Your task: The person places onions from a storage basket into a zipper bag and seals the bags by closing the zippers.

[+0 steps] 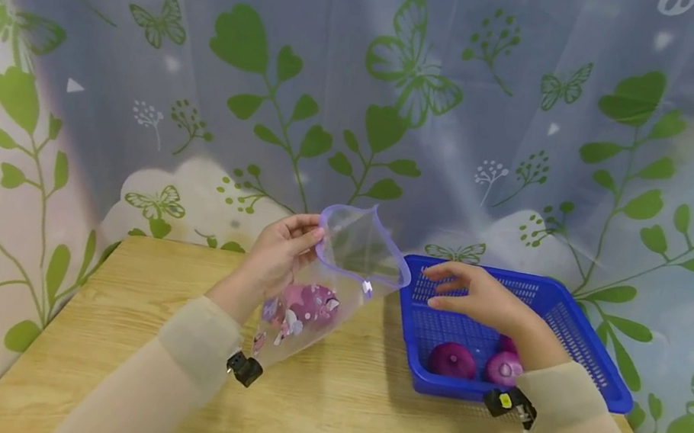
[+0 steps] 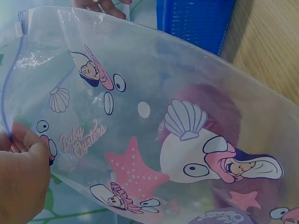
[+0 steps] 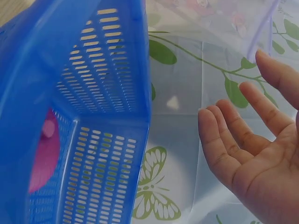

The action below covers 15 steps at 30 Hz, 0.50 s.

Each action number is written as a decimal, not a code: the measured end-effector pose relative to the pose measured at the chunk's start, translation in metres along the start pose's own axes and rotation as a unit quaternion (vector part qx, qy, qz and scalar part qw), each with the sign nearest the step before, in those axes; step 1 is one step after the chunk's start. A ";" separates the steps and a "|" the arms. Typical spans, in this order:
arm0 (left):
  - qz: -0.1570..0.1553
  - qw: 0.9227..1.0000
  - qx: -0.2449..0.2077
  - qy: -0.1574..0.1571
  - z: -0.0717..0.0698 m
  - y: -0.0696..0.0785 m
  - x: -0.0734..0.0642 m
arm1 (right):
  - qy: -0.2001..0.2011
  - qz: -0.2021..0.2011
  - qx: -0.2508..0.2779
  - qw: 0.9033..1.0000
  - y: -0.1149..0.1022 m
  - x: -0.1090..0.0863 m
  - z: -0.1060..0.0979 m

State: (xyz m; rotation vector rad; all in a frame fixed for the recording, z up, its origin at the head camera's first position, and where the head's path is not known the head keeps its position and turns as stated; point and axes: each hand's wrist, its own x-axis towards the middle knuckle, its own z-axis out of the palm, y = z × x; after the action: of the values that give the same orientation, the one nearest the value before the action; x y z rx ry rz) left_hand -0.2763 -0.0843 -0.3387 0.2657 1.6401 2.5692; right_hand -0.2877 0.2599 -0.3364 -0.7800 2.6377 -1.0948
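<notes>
While the clear printed bag [image 1: 341, 289] was held up by its purple rim [image 1: 406, 276] at the centre of the head view, its edge was pinched between the thumb and bent fingers of the left hand [image 1: 280, 251], set toward eight o'clock. Through the bag's film, round purple shapes [image 1: 308, 300] could be seen resting at its lower end, toward seven o'clock from the mouth; their exact number could not be told. The mouth was spread wide, and the white slider [image 1: 367, 288] was seen at its five o'clock. At three o'clock from the bag, the right hand [image 1: 481, 296] was raised with its thumb and fingers apart and slightly bent, and was seen against the ten o'clock part of the blue basket [image 1: 449, 388]. Inside the basket, purple onions [image 1: 452, 360] were set toward eight and six o'clock, with another partly hidden by the right wrist [image 1: 541, 342]. The basket was borne by a wooden table [image 1: 310, 427].
</notes>
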 end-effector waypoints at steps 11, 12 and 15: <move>-0.015 1.000 0.016 -0.010 -0.009 -0.016 -0.010 | 0.003 0.021 -0.016 1.000 0.009 -0.012 -0.008; -0.017 1.000 0.014 -0.011 -0.009 -0.017 -0.011 | 0.004 0.022 -0.017 1.000 0.010 -0.013 -0.008; -0.021 1.000 0.015 -0.011 -0.010 -0.019 -0.014 | 0.006 0.023 -0.021 0.999 0.012 -0.016 -0.009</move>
State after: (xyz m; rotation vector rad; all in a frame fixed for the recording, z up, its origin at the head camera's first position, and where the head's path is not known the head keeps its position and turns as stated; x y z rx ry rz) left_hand -0.2645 -0.0878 -0.3618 0.2570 1.6593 2.5040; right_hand -0.2820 0.2813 -0.3389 -0.7178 2.6826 -1.0403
